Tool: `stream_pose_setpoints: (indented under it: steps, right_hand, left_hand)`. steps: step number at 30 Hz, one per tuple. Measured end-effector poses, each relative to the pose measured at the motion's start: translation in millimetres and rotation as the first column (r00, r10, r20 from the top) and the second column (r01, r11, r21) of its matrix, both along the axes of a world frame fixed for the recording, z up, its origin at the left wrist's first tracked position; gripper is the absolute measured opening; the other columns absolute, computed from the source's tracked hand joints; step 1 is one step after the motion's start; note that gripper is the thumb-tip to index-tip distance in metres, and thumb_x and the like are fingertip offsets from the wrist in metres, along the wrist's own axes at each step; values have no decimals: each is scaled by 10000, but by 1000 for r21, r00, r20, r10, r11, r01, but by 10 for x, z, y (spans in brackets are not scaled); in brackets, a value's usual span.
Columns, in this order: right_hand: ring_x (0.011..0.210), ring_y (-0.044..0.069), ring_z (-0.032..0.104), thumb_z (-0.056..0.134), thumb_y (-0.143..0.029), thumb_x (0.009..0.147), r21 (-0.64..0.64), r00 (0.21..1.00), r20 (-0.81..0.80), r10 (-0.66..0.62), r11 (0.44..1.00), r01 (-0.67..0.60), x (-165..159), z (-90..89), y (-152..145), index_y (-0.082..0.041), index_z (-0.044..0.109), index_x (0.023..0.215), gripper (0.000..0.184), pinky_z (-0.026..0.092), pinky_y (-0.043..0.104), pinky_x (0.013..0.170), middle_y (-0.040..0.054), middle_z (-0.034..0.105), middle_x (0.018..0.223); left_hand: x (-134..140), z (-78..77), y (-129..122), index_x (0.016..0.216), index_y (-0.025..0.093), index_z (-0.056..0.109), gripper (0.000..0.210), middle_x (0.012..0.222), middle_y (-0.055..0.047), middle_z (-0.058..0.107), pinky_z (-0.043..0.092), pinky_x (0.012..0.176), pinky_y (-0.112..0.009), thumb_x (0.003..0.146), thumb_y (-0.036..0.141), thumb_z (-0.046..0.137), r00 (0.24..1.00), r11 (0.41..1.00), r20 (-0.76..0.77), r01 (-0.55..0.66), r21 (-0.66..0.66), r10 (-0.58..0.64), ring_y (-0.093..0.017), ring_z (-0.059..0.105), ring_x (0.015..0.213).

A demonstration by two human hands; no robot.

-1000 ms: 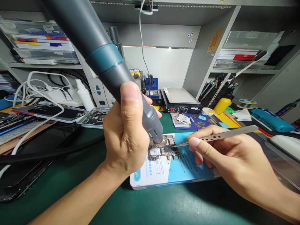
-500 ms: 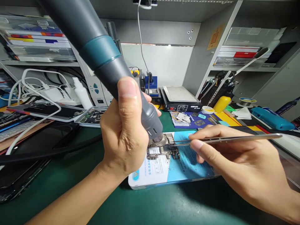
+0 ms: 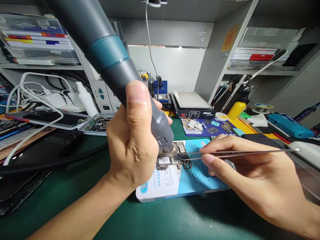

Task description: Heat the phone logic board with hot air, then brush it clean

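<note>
My left hand [image 3: 133, 143] is wrapped round a dark grey hot air gun [image 3: 120, 75] with a teal band. Its metal nozzle points down at a phone circuit board [image 3: 183, 156], covering part of it. That board lies on a white and blue box [image 3: 160, 191] with printed text. My right hand [image 3: 252, 176] pinches a pair of metal tweezers [image 3: 232, 153] between thumb and fingers. The tweezers' tips reach the board beside the nozzle and stand slightly apart. Whether they touch a chip I cannot tell.
A heating plate [image 3: 193, 103] stands at the back, behind a purple mat [image 3: 200, 131] with small parts. A black hose [image 3: 57, 160] crosses the bench at left, over a dark phone [image 3: 27, 180]. White cables [image 3: 27, 96] tangle behind. A teal case [image 3: 290, 126] lies at right.
The tweezers' arms have spread wider apart, and my right hand has tilted them a little. My left hand keeps the hot air gun in nearly the same place above the board.
</note>
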State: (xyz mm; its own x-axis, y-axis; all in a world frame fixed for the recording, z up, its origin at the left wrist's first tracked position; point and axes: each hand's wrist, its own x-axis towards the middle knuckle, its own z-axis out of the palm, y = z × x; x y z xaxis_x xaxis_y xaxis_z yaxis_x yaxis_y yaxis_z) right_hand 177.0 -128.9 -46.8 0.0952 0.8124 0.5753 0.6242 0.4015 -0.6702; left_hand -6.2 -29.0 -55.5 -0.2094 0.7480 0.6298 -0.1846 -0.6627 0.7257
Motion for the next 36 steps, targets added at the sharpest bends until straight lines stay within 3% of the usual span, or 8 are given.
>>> stream_pose_setpoints:
  steps: [8,15,21,36]
  right_hand:
    - [569,142,730,826,-167,935,11,1000,26,5,1000,-6,9,-20,-23,-290,868,815,177,537,230,489,-16,861,739]
    - [586,176,767,816,-159,954,25,997,78,24,999,-26,11,-8,-28,-287,832,825,182,598,262,517,-1,872,746]
    - [636,186,824,816,-167,957,14,998,59,27,999,-28,-20,-16,-29,-287,863,846,169,669,257,582,-1,904,782]
    - [702,188,876,857,-191,965,36,996,78,37,999,-40,-22,-51,-35,-284,896,902,119,706,261,650,-14,942,839]
  left_hand:
    - [-6,-8,-15,822,303,814,588,690,-12,806,673,556,-271,1174,721,596,1000,1000,-21,3,-3,-3,-216,787,585]
    - [6,-34,16,831,302,830,591,696,-26,799,667,543,-309,1091,813,686,999,999,1,43,22,-43,-240,781,598]
    - [0,-28,11,813,312,821,576,691,-26,791,665,534,-331,1104,787,676,999,999,5,37,0,-37,-243,762,577]
    - [4,-48,-26,869,267,804,654,728,3,800,692,601,-285,1131,831,599,999,1000,-45,1,24,1,-207,827,693]
